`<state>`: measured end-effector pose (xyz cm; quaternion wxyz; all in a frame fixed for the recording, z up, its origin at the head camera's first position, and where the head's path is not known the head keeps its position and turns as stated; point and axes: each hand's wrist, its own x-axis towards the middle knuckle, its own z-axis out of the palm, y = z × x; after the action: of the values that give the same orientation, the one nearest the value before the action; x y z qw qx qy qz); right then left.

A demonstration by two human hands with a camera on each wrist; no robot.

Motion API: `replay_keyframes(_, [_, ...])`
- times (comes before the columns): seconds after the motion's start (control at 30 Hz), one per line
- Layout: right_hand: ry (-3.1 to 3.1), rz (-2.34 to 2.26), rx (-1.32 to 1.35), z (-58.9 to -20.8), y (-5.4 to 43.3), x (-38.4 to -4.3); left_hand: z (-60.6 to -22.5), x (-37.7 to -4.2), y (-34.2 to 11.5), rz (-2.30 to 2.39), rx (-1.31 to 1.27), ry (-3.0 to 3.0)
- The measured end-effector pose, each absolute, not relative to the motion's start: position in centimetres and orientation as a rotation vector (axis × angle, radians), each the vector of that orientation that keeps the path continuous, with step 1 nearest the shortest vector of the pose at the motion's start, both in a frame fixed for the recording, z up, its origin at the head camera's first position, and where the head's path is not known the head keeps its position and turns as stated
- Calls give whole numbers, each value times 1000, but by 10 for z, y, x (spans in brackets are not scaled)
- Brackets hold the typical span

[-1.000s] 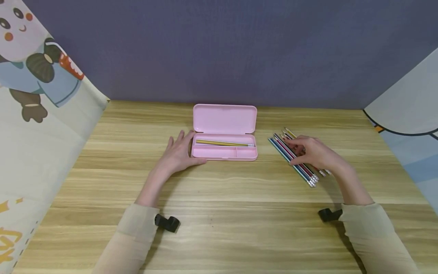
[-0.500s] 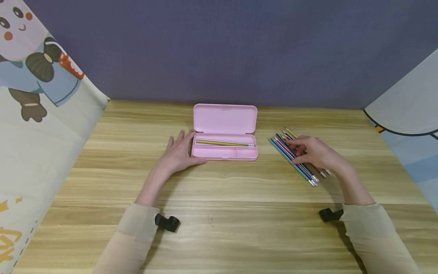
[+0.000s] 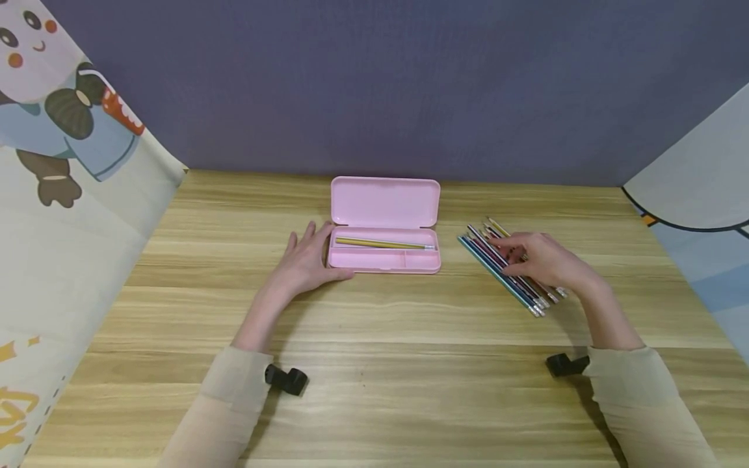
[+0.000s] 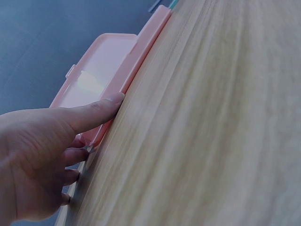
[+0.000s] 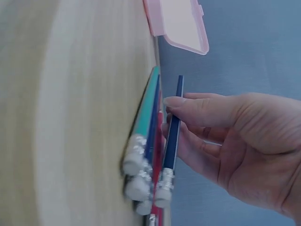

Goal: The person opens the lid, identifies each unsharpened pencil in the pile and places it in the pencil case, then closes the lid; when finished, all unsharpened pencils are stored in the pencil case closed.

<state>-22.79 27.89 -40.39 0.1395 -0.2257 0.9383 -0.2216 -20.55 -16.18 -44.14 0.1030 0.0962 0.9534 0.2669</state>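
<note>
A pink pencil case [image 3: 365,260] lies with its lid raised at the back; gold-striped pencil [image 3: 380,244] lies in its long rear compartment. My left hand [image 3: 298,265] rests against the case's left end, fingers spread, with the thumb along the front edge. To the right, my right hand [image 3: 547,260] is over a bunch of slanting pencils [image 3: 496,273] with white erasers toward me. In the right wrist view its thumb and fingers pinch a dark blue pencil [image 5: 173,139], lifted slightly beside a teal pencil [image 5: 147,108] and others. The hand hides part of the bunch.
The wooden table [image 3: 374,364] ends at a dark blue-grey partition [image 3: 386,91] behind the case. Printed cloth panels [image 3: 64,253] stand at both sides. Black wrist cameras [image 3: 287,379] are strapped at both sleeves.
My right hand has shifted slightly and now pinches a dark blue pencil, raised a little from the bunch. Several pencils have been rearranged beneath the fingers. The left hand and case have stayed put.
</note>
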Motion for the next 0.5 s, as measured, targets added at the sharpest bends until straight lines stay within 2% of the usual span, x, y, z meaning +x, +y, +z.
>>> replay_keyframes(0.23, [2731, -681, -817, -393, 270, -232, -441, -206, -162, 784, 280, 2816])
replay_keyframes(0.5, [2713, -703, -923, -374, 237, -240, -441, -205, -161, 769, 295, 2832])
